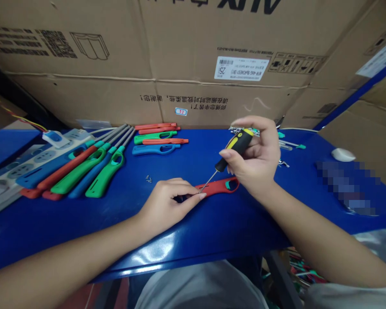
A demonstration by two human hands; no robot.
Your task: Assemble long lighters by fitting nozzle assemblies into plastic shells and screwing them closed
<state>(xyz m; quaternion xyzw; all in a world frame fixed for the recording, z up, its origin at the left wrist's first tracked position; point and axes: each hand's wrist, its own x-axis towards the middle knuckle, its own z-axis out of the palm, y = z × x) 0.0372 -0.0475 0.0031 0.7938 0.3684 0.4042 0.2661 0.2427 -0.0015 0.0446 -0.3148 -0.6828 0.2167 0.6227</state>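
My right hand (255, 159) grips a screwdriver (234, 149) with a yellow and black handle, its thin shaft slanting down to the left. The tip meets a red lighter handle (219, 187) lying flat on the blue table (212, 223). My left hand (167, 204) is closed on the left end of that red handle, pinning it to the table with fingers curled over it. Two tiny screws (148, 178) lie just left of my left hand.
A row of assembled long-nosed lighters (90, 167) in green, blue and red lies at the left beside a power strip (25, 165). Loose handle halves (159, 138) sit at the back centre. Small parts (289, 146) lie behind my right hand. Cardboard boxes (180, 56) wall the back.
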